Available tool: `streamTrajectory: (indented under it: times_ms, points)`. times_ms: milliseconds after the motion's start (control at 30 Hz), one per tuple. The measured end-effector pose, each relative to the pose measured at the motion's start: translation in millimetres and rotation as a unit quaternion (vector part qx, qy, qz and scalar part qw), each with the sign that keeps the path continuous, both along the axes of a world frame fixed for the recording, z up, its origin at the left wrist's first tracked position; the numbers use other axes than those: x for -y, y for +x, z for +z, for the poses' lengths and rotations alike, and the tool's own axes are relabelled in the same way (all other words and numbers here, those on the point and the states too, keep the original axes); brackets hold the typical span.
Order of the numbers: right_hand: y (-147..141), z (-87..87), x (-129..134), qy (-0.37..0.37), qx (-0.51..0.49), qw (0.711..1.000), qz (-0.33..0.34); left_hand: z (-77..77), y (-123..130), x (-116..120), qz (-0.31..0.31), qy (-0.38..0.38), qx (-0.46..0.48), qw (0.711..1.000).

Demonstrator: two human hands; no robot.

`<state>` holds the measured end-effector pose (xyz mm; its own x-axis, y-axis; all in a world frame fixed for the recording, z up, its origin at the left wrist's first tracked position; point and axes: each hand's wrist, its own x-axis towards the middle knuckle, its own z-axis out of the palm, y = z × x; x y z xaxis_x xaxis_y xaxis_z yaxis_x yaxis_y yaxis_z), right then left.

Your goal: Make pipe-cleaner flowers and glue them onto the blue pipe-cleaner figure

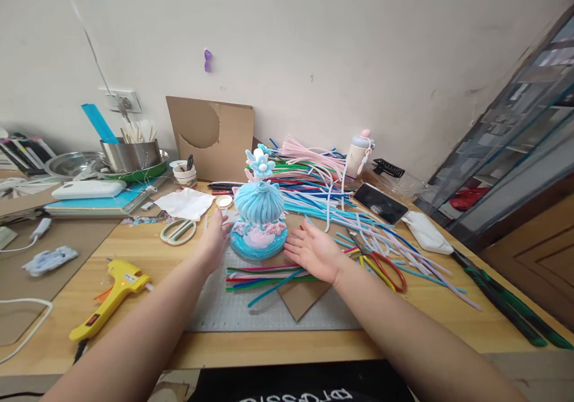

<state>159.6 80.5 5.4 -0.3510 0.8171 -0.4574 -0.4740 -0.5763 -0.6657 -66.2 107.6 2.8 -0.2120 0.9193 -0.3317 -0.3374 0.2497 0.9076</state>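
A pipe-cleaner ornament (259, 203) stands upright on the work mat: a blue round base, a ribbed blue dome, and a blue flower with a white centre on top. My left hand (217, 234) is beside its left edge, fingers extended and seen edge-on. On the other side, my right hand (316, 249) is open, palm turned up and inward, fingertips close to the base. Whether either hand touches the base I cannot tell. In front of the ornament lie several coloured pipe cleaners (260, 279), partly under my right hand, near a brown cardboard piece (301, 303).
A yellow glue gun (112, 294) and white-handled scissors (178, 232) lie to the left. Right of my hand are pliers with red and yellow handles (383, 270), a phone (381, 203) and green-handled shears (506, 300). Pipe-cleaner bundles (309, 180) and a bottle (359, 155) stand behind.
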Motion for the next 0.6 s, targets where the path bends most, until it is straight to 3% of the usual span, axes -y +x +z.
streamTrajectory:
  times_ms: [467,600]
  points:
    - [18,-16.6,-41,0.069,0.12,0.99,0.004,2.6,17,46,0.029,-0.058,0.009,0.998]
    - [20,-23.6,-59,0.129,0.149,0.98,0.019,5.4,24,53,0.031,-0.064,0.027,0.997]
